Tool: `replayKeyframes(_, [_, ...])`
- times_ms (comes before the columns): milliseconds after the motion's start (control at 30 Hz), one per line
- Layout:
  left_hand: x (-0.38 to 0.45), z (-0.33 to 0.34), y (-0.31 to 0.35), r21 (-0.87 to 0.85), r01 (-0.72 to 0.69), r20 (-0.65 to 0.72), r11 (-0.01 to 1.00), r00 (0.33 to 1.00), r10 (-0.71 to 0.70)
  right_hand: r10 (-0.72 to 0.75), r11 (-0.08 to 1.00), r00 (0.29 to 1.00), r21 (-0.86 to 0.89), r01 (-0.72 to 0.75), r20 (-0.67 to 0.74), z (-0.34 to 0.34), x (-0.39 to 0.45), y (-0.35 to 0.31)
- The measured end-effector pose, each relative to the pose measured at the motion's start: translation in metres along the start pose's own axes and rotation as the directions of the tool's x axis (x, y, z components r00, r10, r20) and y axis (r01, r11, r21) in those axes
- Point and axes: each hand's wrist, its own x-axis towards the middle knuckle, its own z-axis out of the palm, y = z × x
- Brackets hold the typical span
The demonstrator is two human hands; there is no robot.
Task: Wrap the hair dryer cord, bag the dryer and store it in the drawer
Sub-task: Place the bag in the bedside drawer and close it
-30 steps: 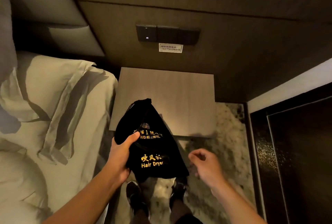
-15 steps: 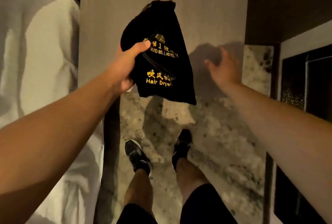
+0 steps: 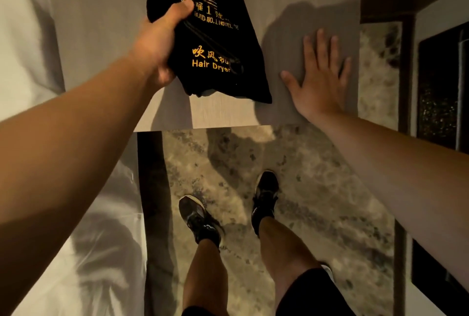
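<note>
A black cloth bag (image 3: 215, 44) with gold "Hair Dryer" lettering hangs over the light wooden nightstand top (image 3: 101, 24). My left hand (image 3: 160, 44) grips the bag's left side, thumb across the front. The dryer itself is hidden inside the bag. My right hand (image 3: 319, 77) lies flat, fingers spread, on the nightstand top just right of the bag, near the front edge. No drawer front shows from this angle.
A white-sheeted bed (image 3: 28, 62) runs along the left. Marbled stone floor (image 3: 317, 188) lies below the nightstand, with my legs and black shoes (image 3: 198, 216) on it. A dark glossy panel (image 3: 441, 87) stands at the right.
The view has closed in on the nightstand. My right hand went from hovering to lying flat on the top. The bag in my left hand came lower over the surface.
</note>
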Motion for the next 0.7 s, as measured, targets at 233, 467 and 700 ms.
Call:
replayKeyframes(233, [0.005,0.001,-0.023,0.421,-0.171,-0.384,0.891,0.856,0.346,0.002,1.0,1.0,-0.014,-0.002,-0.008,0.001,0.0,-0.001])
replayKeyframes(467, [-0.006,0.011,-0.026,0.791,-0.024,-0.366,0.612,0.783,0.504,0.006,0.998,1.0,0.06,-0.007,0.027,-0.004,0.001,0.001])
replayKeyframes(700, [-0.033,0.071,-0.028,0.922,-0.26,-0.021,0.286,0.706,0.708,0.155,0.952,0.988,0.271,-0.143,-0.024,-0.01,-0.026,0.031])
